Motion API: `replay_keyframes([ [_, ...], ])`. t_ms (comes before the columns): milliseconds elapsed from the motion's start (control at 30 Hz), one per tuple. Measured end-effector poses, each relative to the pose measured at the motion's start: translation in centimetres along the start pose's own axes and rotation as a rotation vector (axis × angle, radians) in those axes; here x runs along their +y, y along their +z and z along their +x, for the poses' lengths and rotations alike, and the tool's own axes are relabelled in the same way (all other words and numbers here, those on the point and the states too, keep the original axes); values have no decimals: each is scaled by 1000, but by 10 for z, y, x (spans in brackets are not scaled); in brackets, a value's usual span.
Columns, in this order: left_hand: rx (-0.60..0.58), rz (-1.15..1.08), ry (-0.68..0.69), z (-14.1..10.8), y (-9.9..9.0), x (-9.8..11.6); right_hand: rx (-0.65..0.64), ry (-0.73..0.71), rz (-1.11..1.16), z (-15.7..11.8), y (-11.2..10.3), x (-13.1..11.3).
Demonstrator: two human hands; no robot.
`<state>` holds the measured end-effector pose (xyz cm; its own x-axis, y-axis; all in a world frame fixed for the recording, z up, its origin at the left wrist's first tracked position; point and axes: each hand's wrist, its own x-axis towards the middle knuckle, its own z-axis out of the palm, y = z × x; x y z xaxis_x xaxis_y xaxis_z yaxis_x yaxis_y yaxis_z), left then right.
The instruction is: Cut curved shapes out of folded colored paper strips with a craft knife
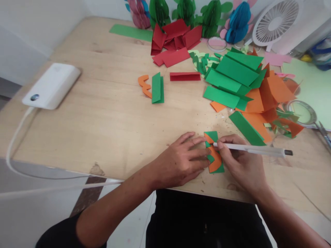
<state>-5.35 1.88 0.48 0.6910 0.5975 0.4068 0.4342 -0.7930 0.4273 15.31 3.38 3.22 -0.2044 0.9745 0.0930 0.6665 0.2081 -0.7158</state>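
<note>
Our left hand, fingers spread, holds the orange paper cutout on the green paper rectangle under its fingertips, while our right hand pinches the white pen beside them, whose sideways push could skew the cutout.

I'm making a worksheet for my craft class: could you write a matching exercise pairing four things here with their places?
1. White pen
2. Orange cutout nearest the pen
3. White power bank
4. White desk fan

A. Beside the blue paper figure
B. In the right hand
C. On the table's left side
D. Partly under the left hand

Pairs: 1-B; 2-D; 3-C; 4-A
</note>
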Motion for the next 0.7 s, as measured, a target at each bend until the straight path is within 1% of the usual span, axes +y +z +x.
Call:
replay_keyframes([
  [267,-5,-4,-12,0,0,0,5,2,-75,-1,-4,-3],
  [533,-12,-12,-18,0,0,0,7,-9,-69,-2,-4,-1],
  [700,-7,-14,-16,0,0,0,-3,22,-53,-2,-3,-4],
])
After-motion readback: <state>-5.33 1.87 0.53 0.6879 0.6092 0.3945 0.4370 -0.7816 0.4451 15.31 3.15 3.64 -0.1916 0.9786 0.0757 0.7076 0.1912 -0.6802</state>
